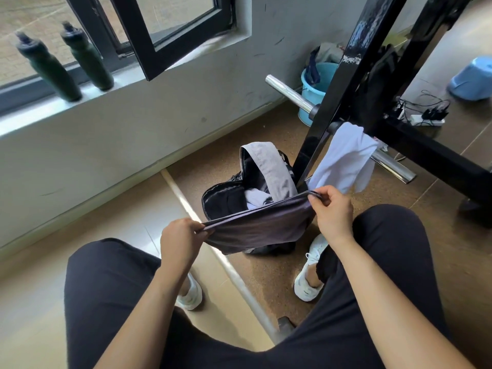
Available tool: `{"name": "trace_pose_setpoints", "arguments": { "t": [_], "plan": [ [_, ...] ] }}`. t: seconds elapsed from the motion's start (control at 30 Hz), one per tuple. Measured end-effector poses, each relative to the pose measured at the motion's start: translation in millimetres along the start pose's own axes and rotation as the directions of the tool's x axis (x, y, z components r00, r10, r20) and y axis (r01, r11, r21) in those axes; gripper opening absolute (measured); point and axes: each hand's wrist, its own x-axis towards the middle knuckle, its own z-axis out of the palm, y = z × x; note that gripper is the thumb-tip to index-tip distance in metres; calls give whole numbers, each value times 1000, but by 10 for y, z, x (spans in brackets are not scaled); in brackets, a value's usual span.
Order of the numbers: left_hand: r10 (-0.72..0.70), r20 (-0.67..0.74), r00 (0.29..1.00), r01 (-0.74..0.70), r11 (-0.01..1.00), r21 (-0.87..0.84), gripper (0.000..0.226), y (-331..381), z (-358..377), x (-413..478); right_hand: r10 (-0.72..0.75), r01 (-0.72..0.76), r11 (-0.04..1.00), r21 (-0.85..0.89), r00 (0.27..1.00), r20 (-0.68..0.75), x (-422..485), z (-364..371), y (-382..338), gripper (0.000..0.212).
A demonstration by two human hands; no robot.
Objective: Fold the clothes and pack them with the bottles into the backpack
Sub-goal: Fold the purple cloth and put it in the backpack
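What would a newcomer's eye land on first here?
The dark garment stretched between the left hand and right hand, mid-frame, right above the open black backpack on the floor, which already holds some clothes. Next, the white cloth draped over the chrome bar to the right, and two dark green bottles standing on the window sill at upper left.
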Motion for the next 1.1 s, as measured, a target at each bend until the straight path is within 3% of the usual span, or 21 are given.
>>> {"name": "trace_pose_setpoints", "arguments": {
  "t": [0.1,0.17,0.27,0.33,0.4,0.47,0.53,0.6,0.73,0.93,1.03,1.1],
  "plan": [
    [-82,-40,996,80,996,-40,11,-27,-12,-6,20,-20,1000,-17,1000,-7,4,3,8,7],
    [-163,-71,984,144,965,-219,14,-15,-61,-10,64,-64,998,-11,998,-5,17,3,28,8],
    [-322,19,947,256,716,-650,11,-2,-130,3,134,-133,991,-22,990,43,46,19,70,9],
    [-345,45,938,238,542,-806,15,13,-166,13,163,-161,987,-27,982,91,61,35,93,11],
    [-343,18,939,182,453,-873,24,14,-214,31,163,-162,987,-17,981,104,62,45,85,12],
    [-339,-37,940,159,534,-831,40,-38,-215,57,141,-141,990,-5,986,86,62,52,80,12],
    [-279,-30,960,191,727,-660,33,-66,-184,62,133,-131,991,-26,988,80,58,65,81,10],
    [-259,54,964,244,791,-561,26,-39,-131,42,151,-146,988,-53,983,100,59,92,104,7],
    [-352,19,936,267,672,-691,28,-9,-99,56,168,-169,986,-1,979,118,77,120,116,7],
    [-394,137,909,340,508,-792,17,-63,-43,62,190,-193,981,23,975,112,84,121,140,16],
    [-415,137,899,350,498,-793,40,-121,2,56,190,-195,980,49,978,88,67,120,101,25],
    [-455,110,883,360,510,-781,42,-95,2,37,201,-212,970,120,975,90,42,145,67,30]
  ]
}}
